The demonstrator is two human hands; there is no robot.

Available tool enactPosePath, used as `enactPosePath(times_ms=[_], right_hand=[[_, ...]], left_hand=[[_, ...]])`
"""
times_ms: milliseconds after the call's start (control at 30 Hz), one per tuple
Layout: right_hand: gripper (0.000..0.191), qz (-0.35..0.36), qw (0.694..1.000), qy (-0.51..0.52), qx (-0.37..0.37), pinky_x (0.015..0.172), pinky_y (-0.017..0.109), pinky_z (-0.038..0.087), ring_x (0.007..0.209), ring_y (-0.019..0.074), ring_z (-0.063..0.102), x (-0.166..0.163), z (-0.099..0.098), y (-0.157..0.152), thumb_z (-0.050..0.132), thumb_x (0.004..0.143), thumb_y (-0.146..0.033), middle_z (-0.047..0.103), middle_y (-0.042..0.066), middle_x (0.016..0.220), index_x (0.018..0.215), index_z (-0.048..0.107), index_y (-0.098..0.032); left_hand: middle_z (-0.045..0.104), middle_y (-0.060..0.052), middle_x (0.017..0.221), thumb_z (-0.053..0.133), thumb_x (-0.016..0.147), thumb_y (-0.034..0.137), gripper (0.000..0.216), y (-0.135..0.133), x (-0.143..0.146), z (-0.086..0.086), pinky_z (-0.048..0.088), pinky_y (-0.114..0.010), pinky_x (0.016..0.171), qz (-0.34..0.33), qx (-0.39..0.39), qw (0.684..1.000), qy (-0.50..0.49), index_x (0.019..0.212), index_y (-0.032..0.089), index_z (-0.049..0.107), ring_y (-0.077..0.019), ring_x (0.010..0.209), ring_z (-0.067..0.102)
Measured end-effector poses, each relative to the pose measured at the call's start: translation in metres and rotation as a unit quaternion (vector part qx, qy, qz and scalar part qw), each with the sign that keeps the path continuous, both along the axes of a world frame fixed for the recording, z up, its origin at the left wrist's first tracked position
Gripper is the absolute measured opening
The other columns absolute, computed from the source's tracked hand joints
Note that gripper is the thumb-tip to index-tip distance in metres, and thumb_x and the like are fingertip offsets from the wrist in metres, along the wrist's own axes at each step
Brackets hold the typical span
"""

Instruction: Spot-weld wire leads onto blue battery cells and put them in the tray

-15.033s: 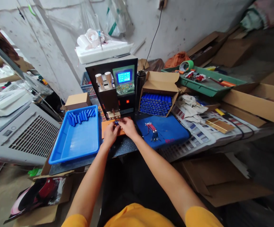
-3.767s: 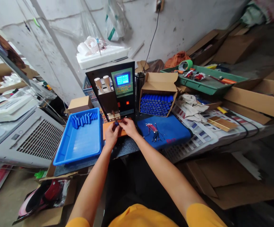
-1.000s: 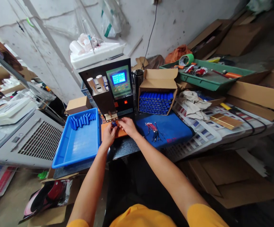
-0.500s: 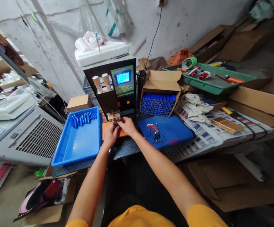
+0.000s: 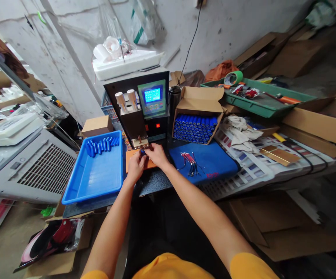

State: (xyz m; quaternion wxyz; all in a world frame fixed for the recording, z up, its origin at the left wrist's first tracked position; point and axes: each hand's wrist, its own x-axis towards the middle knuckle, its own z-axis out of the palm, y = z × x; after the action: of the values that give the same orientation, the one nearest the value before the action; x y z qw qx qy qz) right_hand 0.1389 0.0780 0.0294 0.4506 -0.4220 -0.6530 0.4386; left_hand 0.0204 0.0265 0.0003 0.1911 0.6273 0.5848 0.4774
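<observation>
Bench: cluttered worktop by a scuffed white wall, with a spot welder (image 5: 140, 108) at its centre.
Change: both hands stay where they were half a second ago.
Left hand (image 5: 135, 166): fingers curled, pinching the blue cell (image 5: 142, 152).
Right hand (image 5: 155, 154): fingertips closed on the same cell.
Cell: over the orange pad (image 5: 130, 157), just under the welder's tips.
</observation>
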Motion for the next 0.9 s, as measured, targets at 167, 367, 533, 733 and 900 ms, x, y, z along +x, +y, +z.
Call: enactPosePath(times_ms=[167, 367, 533, 733, 900], right_hand=[[0.015, 0.007, 1.0, 0.007, -0.007, 0.055, 0.022, 0.041, 0.061, 0.0136, 0.057, 0.0004, -0.0003, -0.0001, 0.056, 0.075, -0.028, 0.063, 0.0, 0.065, 0.069, 0.061, -0.016], [0.014, 0.019, 0.999, 0.019, -0.018, 0.053, 0.022, 0.04, 0.057, 0.0124, 0.055, 0.0015, 0.0015, -0.0007, 0.056, 0.075, -0.028, 0.061, 0.0, 0.064, 0.067, 0.059, -0.016], [0.015, 0.015, 1.0, 0.011, -0.024, 0.051, 0.02, 0.039, 0.055, 0.0113, 0.054, 0.0014, 0.0016, -0.0006, 0.057, 0.076, -0.028, 0.06, -0.001, 0.062, 0.067, 0.058, -0.016], [0.015, 0.017, 1.0, 0.006, -0.019, 0.053, 0.02, 0.041, 0.057, 0.0113, 0.056, 0.0011, -0.0001, 0.0002, 0.056, 0.077, -0.028, 0.061, -0.001, 0.064, 0.069, 0.059, -0.016], [0.016, 0.01, 1.0, 0.0, -0.018, 0.056, 0.021, 0.044, 0.061, 0.0124, 0.059, 0.0009, -0.0023, 0.0, 0.058, 0.079, -0.031, 0.064, 0.0, 0.068, 0.073, 0.061, -0.016]], left_hand=[[0.069, -0.007, 0.09, 0.048, 0.089, 0.025, 0.02, 0.0012, -0.0012, -0.0025, 0.047, -0.029, 0.073, 0.002, -0.001, 1.0, 0.006, 0.101, 0.016, 0.062, -0.018, 0.078, 0.063], [0.069, -0.006, 0.088, 0.049, 0.09, 0.025, 0.02, 0.0002, -0.0009, -0.0018, 0.046, -0.027, 0.069, 0.004, -0.006, 1.0, 0.012, 0.102, 0.017, 0.063, -0.0169, 0.074, 0.062], [0.069, -0.006, 0.089, 0.049, 0.09, 0.026, 0.021, -0.0004, -0.001, -0.001, 0.046, -0.028, 0.071, 0.003, -0.005, 1.0, 0.017, 0.102, 0.017, 0.062, -0.0171, 0.074, 0.062], [0.069, -0.007, 0.089, 0.049, 0.09, 0.026, 0.02, -0.0006, -0.0017, -0.0006, 0.047, -0.029, 0.073, 0.0, -0.006, 1.0, 0.016, 0.102, 0.017, 0.062, -0.0172, 0.076, 0.062], [0.069, -0.007, 0.091, 0.049, 0.089, 0.024, 0.02, 0.0003, -0.0026, -0.0019, 0.047, -0.028, 0.072, 0.004, -0.005, 1.0, 0.017, 0.103, 0.017, 0.062, -0.0171, 0.077, 0.062]])
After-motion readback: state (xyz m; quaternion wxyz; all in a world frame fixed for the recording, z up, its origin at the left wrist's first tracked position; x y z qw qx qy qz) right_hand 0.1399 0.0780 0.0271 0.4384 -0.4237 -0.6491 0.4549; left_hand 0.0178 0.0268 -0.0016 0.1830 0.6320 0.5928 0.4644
